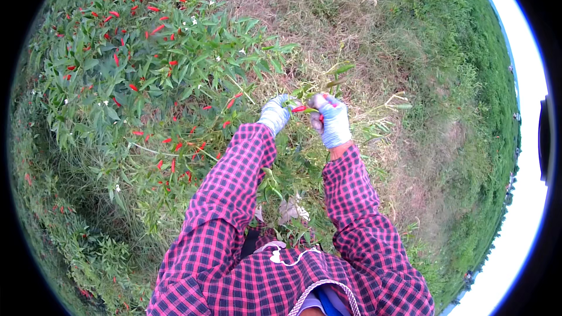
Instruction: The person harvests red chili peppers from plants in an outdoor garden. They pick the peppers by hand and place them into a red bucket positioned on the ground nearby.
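Both my hands wear pale, light-blue gloves and work close together at a chili plant in the middle of the head view. My left hand [275, 114] is closed beside green leaves and stems; what its fingers grip is hidden. Between the hands shows a red chili pepper [299, 109], its green stem end toward the right hand. My right hand [332, 120] is a closed fist, with bits of red chili showing at its fingers. Around the hands spread thin stems and green leaves [342, 69].
Chili bushes [193, 76] full of red peppers and small white flowers stand on the left. Dry grass [333, 9] covers the ground ahead and to the right. Denser green growth [486, 82] lies at the far right. Leafy stems [272, 184] rise between my forearms.
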